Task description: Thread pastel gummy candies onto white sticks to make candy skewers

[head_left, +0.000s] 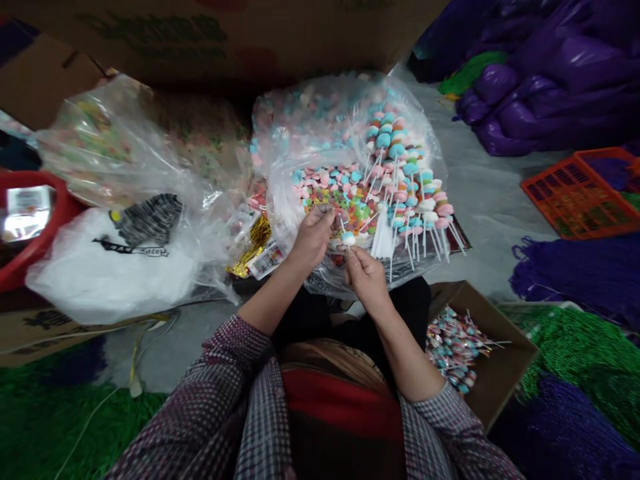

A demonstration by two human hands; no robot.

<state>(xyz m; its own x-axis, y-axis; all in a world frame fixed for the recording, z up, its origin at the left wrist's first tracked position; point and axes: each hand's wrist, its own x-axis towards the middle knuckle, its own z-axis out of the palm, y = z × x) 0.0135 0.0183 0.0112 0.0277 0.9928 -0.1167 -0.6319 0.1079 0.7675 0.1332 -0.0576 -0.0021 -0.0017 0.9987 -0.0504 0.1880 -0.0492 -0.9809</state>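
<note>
My right hand [367, 273] is closed just below a blue-and-white candy [347, 237] threaded on a thin white stick, and grips its lower part. My left hand [315, 235] is pinched beside the tip of that stick; whatever lies between its fingertips is too small to make out. Beneath both hands spread loose gummy rings [340, 203] in green, yellow and orange. Pink and blue candies [325, 177] lie behind them. To the right, many finished-looking candy skewers [400, 177] are piled with their sticks toward me, beside a bundle of bare white sticks [383, 237].
A cardboard box [500, 360] with wrapped candy skewers stands by my right leg. Clear bags of candy [105, 133], a white bag [125, 267] with a grey knitted glove [150, 220] and a red tub [50, 227] are leftward. An orange crate [575, 193] sits right.
</note>
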